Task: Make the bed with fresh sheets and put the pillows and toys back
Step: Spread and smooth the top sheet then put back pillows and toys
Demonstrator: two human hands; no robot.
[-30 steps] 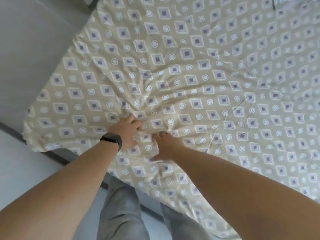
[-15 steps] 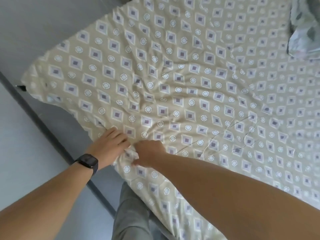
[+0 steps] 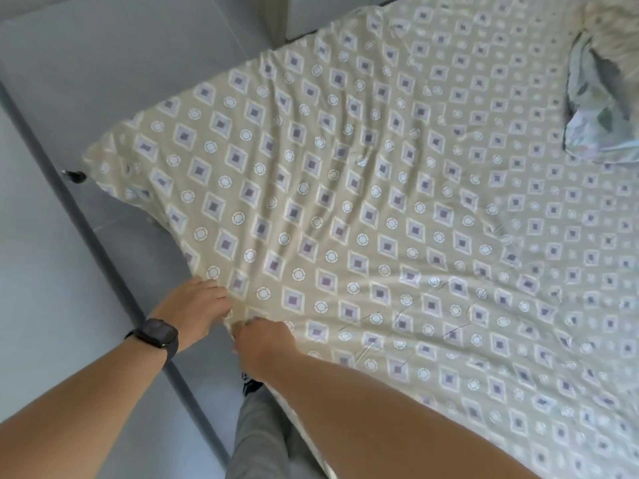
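A big sheet (image 3: 380, 209) covers the bed. It is tan with little purple squares and white circles all over it. It fills most of the view, from the near right up to the far right. Long wrinkles run across it from the far side down toward the hands.

Both hands are at the near left edge of the sheet, very close to each other. The left hand (image 3: 195, 305) has a dark watch (image 3: 155, 333) on its wrist. Its fingers curl onto the edge of the sheet and hold the cloth there. The right hand (image 3: 264, 342) is just beside it, in a loose fist, and it pinches a bunch of the same edge.

The sheet's left edge runs from the hands up to a corner on the far left. That corner hangs a little over the side of the bed. A small dark thing (image 3: 74, 175) sits just past that corner, too small to tell what it is.

Left of the bed is grey floor (image 3: 52, 271) with a dark stripe across it. The person's leg in grey trousers (image 3: 257, 440) stands near the bed's side, below the hands.

Far on the right, a crumpled pale blue cloth (image 3: 601, 119) lies on top of the sheet. Something fluffy and cream (image 3: 615, 25) sits just past it at the far right corner.
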